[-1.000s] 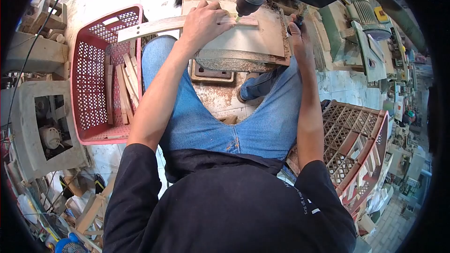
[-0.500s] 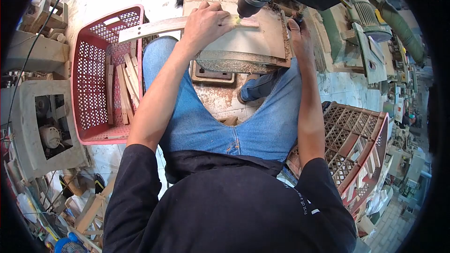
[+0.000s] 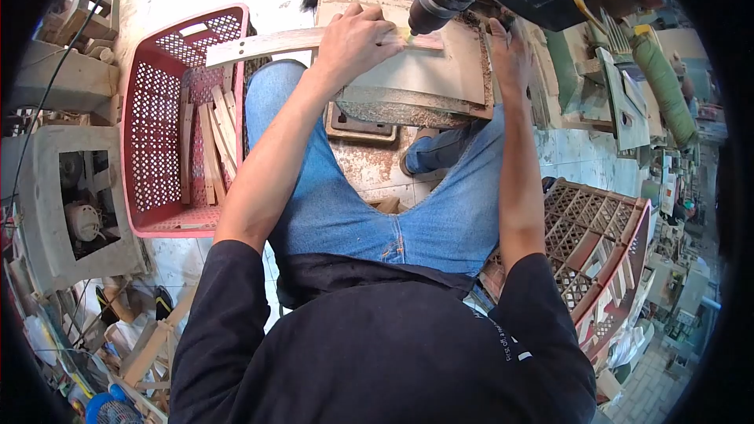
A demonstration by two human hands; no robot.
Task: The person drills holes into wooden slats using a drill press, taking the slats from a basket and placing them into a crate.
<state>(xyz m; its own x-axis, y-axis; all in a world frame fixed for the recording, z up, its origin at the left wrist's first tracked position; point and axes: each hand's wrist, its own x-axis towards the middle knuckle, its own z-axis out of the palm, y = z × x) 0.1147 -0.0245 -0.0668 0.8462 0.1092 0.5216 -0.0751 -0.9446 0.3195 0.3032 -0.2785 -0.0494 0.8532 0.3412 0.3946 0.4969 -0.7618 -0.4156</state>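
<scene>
My left hand [image 3: 355, 45] is closed over a pale wooden strip [image 3: 275, 43], pressing it onto a flat board [image 3: 408, 82] on a drill press table. Two dark holes show near the strip's left end. Close above its right end is the drill chuck [image 3: 436, 4], with a small light spot on the wood beside it. My right hand [image 3: 509, 59] is at the right edge of the board, thumb upward and fingers curled away from view. What it grips is hidden.
A red perforated crate [image 3: 145, 141] with several wooden strips [image 3: 212, 145] stands at my left. Another crate [image 3: 589, 228] with wood pieces is at my right. Sawdust lies on the tiled floor [image 3: 369, 169]. A green-covered roll [image 3: 664, 86] stands at the far right.
The view has shifted slightly. The chuck now appears a little farther from the strip, and my right hand has moved slightly upward in view. My left hand stays on the strip.
</scene>
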